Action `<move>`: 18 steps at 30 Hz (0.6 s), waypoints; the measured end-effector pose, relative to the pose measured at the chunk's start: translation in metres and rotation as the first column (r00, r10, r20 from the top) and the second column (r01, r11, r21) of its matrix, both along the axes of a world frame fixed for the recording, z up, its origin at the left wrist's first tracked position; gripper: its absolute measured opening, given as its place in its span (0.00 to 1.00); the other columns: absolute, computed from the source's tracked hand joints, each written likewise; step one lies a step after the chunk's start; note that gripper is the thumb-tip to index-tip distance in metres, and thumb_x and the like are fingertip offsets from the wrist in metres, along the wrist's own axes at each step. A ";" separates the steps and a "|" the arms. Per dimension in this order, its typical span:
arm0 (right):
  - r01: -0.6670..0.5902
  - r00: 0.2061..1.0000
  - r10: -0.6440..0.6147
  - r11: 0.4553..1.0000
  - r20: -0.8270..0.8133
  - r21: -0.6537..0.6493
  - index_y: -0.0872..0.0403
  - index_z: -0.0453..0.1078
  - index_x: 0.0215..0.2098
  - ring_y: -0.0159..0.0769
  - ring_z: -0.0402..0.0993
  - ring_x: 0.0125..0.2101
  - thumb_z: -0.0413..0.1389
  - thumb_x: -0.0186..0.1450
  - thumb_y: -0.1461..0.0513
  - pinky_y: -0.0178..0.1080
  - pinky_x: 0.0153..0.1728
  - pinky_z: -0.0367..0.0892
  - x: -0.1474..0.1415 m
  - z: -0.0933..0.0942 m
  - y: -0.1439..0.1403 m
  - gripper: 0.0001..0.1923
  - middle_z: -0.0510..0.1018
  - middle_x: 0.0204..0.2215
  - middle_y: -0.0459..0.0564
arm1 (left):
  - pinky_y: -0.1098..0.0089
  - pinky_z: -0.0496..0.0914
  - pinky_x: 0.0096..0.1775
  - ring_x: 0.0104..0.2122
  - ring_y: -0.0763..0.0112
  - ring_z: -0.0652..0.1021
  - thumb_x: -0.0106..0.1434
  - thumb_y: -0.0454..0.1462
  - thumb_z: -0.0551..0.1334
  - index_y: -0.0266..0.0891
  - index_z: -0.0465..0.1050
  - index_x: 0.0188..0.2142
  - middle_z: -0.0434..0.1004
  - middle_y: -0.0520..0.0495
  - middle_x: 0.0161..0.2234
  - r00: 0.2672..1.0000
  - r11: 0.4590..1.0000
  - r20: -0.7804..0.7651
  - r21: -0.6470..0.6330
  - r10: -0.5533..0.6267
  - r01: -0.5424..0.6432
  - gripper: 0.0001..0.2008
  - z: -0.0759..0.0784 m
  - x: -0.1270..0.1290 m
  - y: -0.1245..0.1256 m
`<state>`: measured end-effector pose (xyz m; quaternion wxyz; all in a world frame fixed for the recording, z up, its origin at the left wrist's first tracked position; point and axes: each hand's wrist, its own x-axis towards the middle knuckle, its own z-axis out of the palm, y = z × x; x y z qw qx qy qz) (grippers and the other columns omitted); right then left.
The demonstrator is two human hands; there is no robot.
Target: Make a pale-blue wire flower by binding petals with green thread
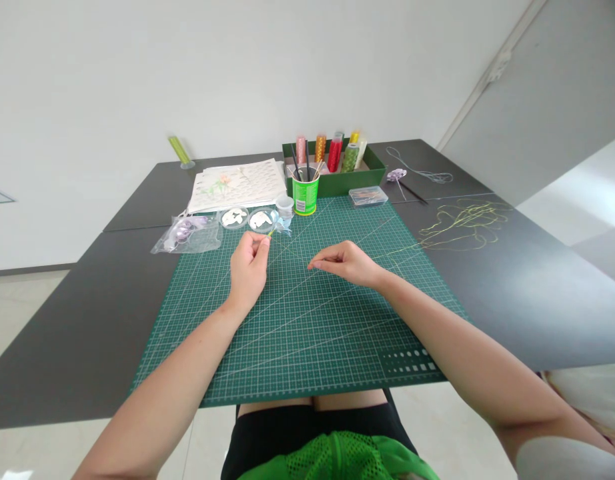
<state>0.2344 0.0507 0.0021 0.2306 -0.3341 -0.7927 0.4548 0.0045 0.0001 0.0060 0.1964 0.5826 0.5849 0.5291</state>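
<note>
My left hand [250, 267] is closed in a pinch on the green stem [271, 233] of a small pale-blue flower [282, 224], above the green cutting mat [287, 333]. Right of it, my right hand [346, 262] has thumb and forefinger pressed together on a fine yellow-green thread [400, 252]. That thread trails rightward to a loose tangle [467, 220] on the dark table. Between the two hands it is too thin to follow clearly.
Behind the mat stand a green can [306, 195] with dark sticks and a green box [375, 163] of thread spools. A clear case [368, 195], two round dishes [234, 217], a plastic bag [190, 233], white sheets [237, 187] and a purple flower [396, 175] lie around.
</note>
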 end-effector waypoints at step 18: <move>-0.094 0.976 0.066 0.988 -0.206 -0.126 0.58 0.82 0.36 0.24 0.48 0.17 0.60 0.66 0.52 0.34 0.18 0.42 0.002 0.025 -0.018 0.17 0.65 0.15 0.42 | 0.72 0.54 0.24 0.18 0.74 0.63 0.69 0.39 0.56 0.41 0.65 0.32 0.60 0.59 0.17 0.986 0.993 -0.142 -0.099 -0.085 0.072 0.09 -0.002 0.002 0.000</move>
